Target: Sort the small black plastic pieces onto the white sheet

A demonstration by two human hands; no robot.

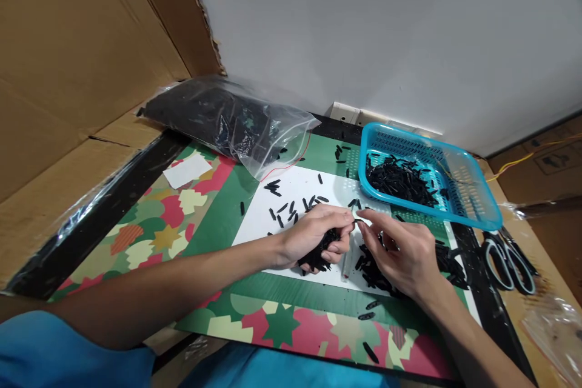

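Observation:
My left hand (325, 233) is closed around a bunch of small black oblong pieces (317, 256), whose ends stick out below its fingers. Its thumb and forefinger come close to the fingertips of my right hand (402, 245), which pinch one small black piece (357, 220). Under the hands lies a white sheet (254, 227) with loose black pieces (280, 216) scattered on it. A heap of the same pieces (370, 270) is beneath my right hand, partly hidden by it. Between the hands, a clear narrow stick-like item (347, 264) rests on the sheet.
A blue plastic basket (488, 203) with many black pieces stands at the back right. Scissors (509, 264) lie beside it. A clear zip bag of dark contents (218, 118) sits at the back left, near a white paper scrap (187, 170). Cardboard (82, 48) walls the left side.

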